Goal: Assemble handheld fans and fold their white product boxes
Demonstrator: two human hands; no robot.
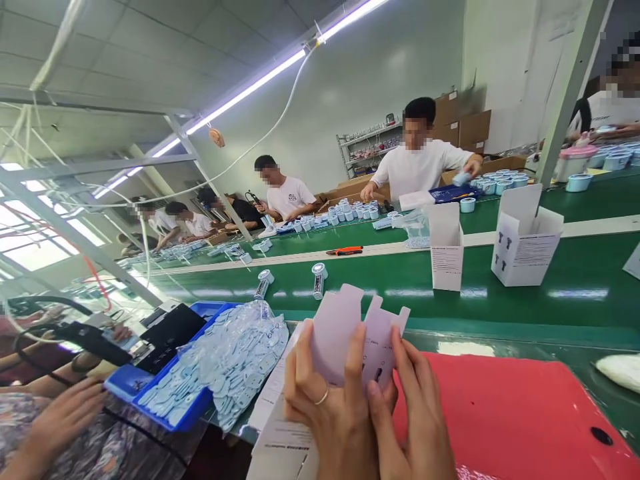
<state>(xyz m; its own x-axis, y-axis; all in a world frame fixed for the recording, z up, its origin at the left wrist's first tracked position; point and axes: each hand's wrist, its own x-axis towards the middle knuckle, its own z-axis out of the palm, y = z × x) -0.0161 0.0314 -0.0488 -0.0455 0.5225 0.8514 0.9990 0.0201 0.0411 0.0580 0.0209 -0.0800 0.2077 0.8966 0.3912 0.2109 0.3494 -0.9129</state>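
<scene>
Both hands are at the front middle, wrapped around a white printed carton whose top flaps stick up. My left hand, with a ring on one finger, grips its left side and lays a finger across the front. On the other side, my right hand pinches the right edge between fingers and thumb. Flat white cartons lie just below and left of my hands. A red sheet is under and beside my right hand. Two white boxes, a narrow one and a wider one, stand upright with raised flaps beyond.
Left is a blue bin heaped with light-blue plastic pieces, beside another person's hand. On the green belt lie two light-blue devices and orange-handled pliers. Several co-workers sit across, among light-blue parts.
</scene>
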